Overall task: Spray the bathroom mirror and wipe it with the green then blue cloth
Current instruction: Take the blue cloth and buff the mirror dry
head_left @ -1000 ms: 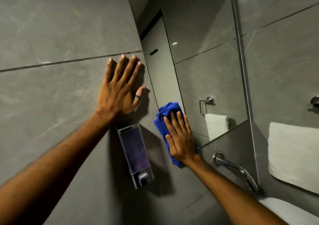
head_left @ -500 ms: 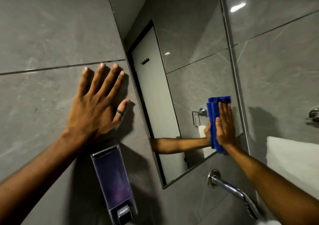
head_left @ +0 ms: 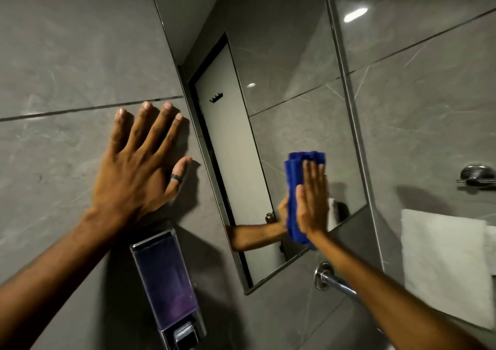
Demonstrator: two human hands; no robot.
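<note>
The wall mirror (head_left: 281, 68) hangs on grey tiles, tilted in my view. My right hand (head_left: 311, 202) lies flat on a folded blue cloth (head_left: 295, 167) and presses it against the mirror's lower right part. The glass reflects that hand and forearm. My left hand (head_left: 137, 172), a dark ring on one finger, rests with fingers spread on the tile wall left of the mirror and holds nothing. No green cloth or spray bottle is in view.
A wall soap dispenser (head_left: 166, 285) with purple liquid sits under my left hand. A chrome tap (head_left: 332, 280) juts out below the mirror. A white towel (head_left: 442, 261) hangs on a chrome rail (head_left: 475, 175) at the right.
My right hand has carried the blue cloth from the mirror's left edge to its lower right part, then a little back towards the centre. My left hand stays planted on the wall.
</note>
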